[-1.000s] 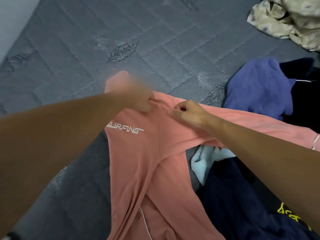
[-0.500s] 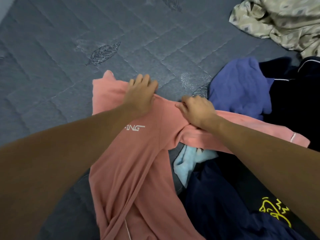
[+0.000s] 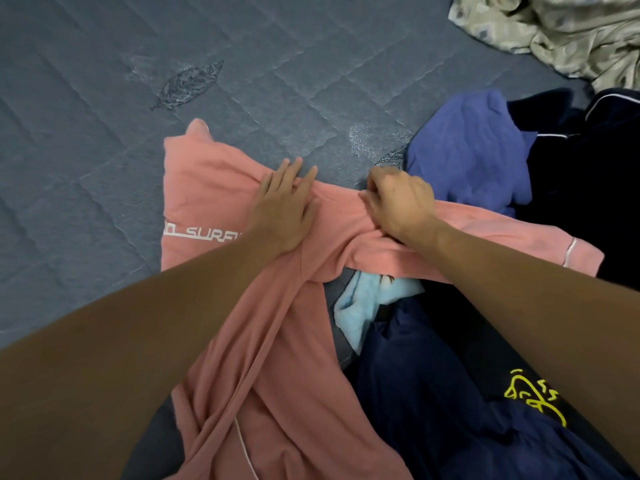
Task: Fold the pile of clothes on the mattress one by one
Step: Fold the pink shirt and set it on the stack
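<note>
Pink shirt (image 3: 277, 341) lies spread on the grey mattress (image 3: 104, 133), beside a pile of dark clothes (image 3: 450, 393). Left hand (image 3: 284, 213) rests flat and open on the shirt. Right hand (image 3: 398, 202) is closed, pinching its fabric.

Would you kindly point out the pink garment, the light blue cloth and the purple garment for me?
pink garment (image 3: 207, 188): head view, on its flat upper part above the white lettering.
light blue cloth (image 3: 360, 306): head view, on its exposed middle.
purple garment (image 3: 464, 150): head view, on its broad centre.
</note>
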Demonstrator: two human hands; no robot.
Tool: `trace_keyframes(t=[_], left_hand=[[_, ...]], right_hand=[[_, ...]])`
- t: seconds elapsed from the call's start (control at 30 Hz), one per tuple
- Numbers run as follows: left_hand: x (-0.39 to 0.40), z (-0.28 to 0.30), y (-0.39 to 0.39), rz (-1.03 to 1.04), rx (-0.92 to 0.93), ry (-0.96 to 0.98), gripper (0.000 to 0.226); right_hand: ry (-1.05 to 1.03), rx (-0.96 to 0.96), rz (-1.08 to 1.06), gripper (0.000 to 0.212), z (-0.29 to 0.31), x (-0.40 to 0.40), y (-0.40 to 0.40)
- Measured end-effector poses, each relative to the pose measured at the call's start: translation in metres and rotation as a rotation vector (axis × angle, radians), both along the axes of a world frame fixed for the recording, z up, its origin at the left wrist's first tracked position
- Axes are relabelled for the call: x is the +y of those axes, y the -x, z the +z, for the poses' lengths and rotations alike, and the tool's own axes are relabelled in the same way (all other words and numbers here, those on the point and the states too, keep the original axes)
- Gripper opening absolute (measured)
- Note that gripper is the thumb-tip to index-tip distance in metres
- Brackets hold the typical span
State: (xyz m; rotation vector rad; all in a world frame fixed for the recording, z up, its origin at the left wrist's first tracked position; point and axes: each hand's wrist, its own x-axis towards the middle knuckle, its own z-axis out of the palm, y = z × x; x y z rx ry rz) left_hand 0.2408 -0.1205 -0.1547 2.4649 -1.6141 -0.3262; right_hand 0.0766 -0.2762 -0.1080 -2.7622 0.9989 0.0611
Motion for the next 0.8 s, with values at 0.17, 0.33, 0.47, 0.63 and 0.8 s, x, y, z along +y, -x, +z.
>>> trace_keyframes(t=[0.17, 0.33, 0.47, 0.63, 0.8], left_hand=[[0.043, 0.01, 0.022, 0.042, 0.041, 0.033, 0.06], [0.109, 0.02, 0.052, 0.177, 0.107, 0.004, 0.06], [0.191, 0.034, 0.089, 0.305, 0.176, -0.076, 0.065], [0.291, 0.057, 0.155, 0.445, 0.191, -0.282, 0.073], [0.338, 0.059, 0.202, 0.575, 0.112, -0.406, 0.063]], right_hand=[[0.077, -0.042, 0.181, 0.029, 0.004, 0.055, 0.01], [-0.093, -0.098, 0.295, 0.044, -0.003, 0.148, 0.019], [-0.217, -0.122, 0.291, 0.049, -0.007, 0.219, 0.037], [-0.271, -0.04, 0.468, 0.055, -0.009, 0.282, 0.08], [-0.37, -0.029, 0.553, 0.057, -0.008, 0.314, 0.129]])
